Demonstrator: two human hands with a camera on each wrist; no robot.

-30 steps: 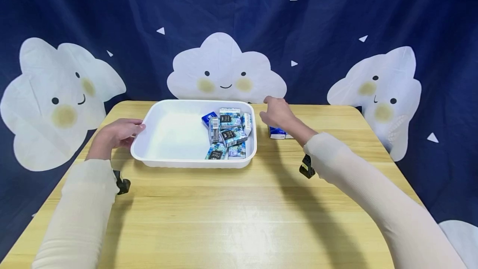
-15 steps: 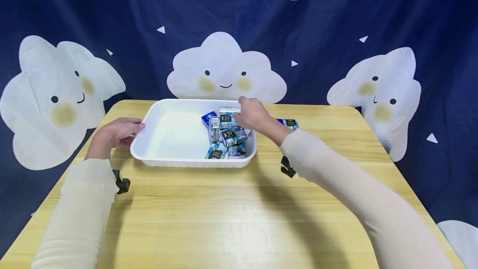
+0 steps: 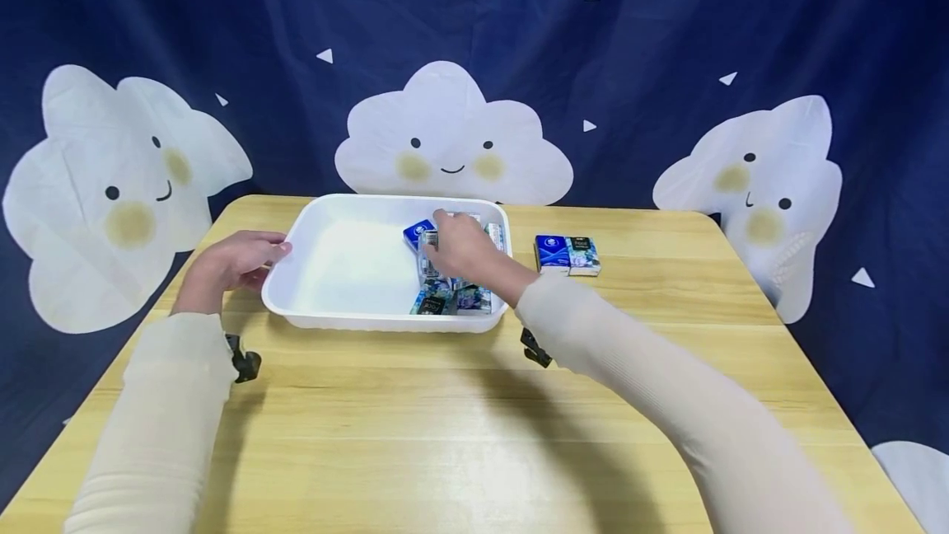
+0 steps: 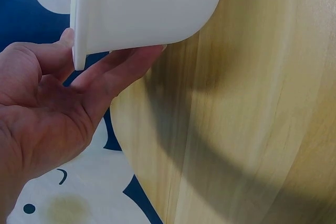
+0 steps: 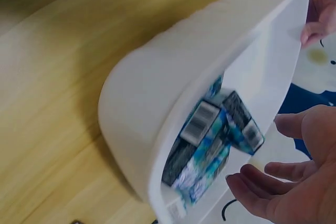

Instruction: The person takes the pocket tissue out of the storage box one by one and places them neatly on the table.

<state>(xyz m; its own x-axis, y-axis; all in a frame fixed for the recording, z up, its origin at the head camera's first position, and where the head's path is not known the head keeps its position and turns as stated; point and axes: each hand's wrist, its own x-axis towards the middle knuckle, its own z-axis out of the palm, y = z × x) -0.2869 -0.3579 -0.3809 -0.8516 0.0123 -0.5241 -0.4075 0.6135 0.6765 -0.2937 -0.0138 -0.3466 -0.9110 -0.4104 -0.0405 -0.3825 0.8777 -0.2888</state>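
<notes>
A white plastic tray (image 3: 348, 270) stands at the back of the table, with several floral pocket tissue packs (image 3: 433, 298) piled in its right end. A dark blue pack (image 3: 418, 234) lies among them. My left hand (image 3: 240, 260) grips the tray's left end; in the left wrist view the thumb lies on the rim and the fingers on the outer wall. Over the pile is my right hand (image 3: 467, 247), hiding part of it in the head view. The right wrist view shows that hand (image 5: 302, 177) with spread fingers, apart from a tilted tissue pack (image 5: 244, 121).
Right of the tray, a blue tissue pack (image 3: 552, 252) and a floral one (image 3: 583, 254) lie side by side on the wooden table (image 3: 415, 427). A dark blue curtain (image 3: 282, 39) with smiling clouds hangs behind the table's back edge.
From above the packs on the table, my right hand has moved left over the tray's pile, uncovering the two packs on the table. The left hand stays at the tray's end.
</notes>
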